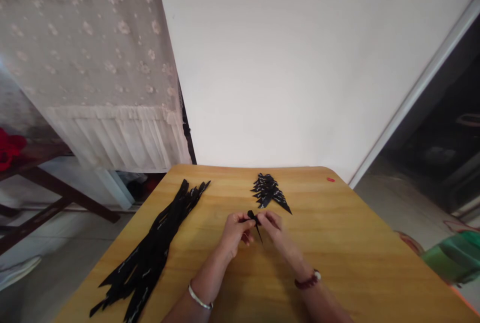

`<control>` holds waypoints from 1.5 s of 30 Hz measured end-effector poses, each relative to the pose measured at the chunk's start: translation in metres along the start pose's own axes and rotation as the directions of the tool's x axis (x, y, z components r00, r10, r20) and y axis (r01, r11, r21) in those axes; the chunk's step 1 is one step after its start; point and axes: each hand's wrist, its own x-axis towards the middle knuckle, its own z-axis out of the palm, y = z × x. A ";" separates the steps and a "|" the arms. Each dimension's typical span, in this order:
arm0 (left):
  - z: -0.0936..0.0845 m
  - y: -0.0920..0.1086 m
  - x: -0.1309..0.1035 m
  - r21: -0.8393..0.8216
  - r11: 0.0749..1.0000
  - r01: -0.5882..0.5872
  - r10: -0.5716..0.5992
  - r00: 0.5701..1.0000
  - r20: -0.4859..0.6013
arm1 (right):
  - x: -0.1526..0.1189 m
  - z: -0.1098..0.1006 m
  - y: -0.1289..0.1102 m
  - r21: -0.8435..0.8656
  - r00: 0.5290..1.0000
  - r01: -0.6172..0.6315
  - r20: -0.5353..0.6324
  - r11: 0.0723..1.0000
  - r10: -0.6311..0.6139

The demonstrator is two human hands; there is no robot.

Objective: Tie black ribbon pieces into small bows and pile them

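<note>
Above the middle of the wooden table [345, 243], my left hand [237, 230] pinches a small black ribbon piece [252, 216] between thumb and fingers. Fingers of my right hand [271, 224] are closed on the ribbon's right side, and a thin pointed tail hangs between the hands. Just beyond them lies a small pile of black ribbon bows [267, 189] with white markings. A bundle of long black ribbon strips [152, 250], also marked in white, stretches diagonally over the table's left side.
A small red object [330, 179] sits near the table's back right corner. Behind the table stands a white wall [273, 63]. A lace curtain [123, 78] hangs at the left, above a dark wooden stool [60, 193]. Something green [455, 258] is at the right.
</note>
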 end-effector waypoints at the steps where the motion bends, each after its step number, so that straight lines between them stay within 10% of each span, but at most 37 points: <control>1: 0.001 0.000 0.000 0.019 1.000 0.001 -0.001 1.000 0.004 | 0.000 0.001 0.000 0.006 1.000 0.003 0.017 1.000 -0.003; 13: -0.003 0.001 0.000 0.015 0.999 0.033 -0.034 0.991 0.126 | 0.000 -0.008 -0.008 0.242 0.950 -0.282 -0.069 0.928 0.306; 22: -0.009 0.001 0.006 0.177 0.979 -0.104 0.146 0.959 -0.244 | 0.007 -0.011 0.004 -0.027 0.989 0.012 -0.149 1.000 -0.016; 30: 0.002 -0.003 0.002 0.001 1.000 -0.029 0.029 0.998 0.055 | 0.003 -0.005 0.007 -0.057 0.999 0.018 -0.039 0.998 -0.020; 45: 0.004 0.005 -0.002 0.020 0.996 -0.085 0.085 0.996 -0.013 | 0.002 -0.002 0.008 -0.081 0.997 0.066 0.047 0.995 -0.063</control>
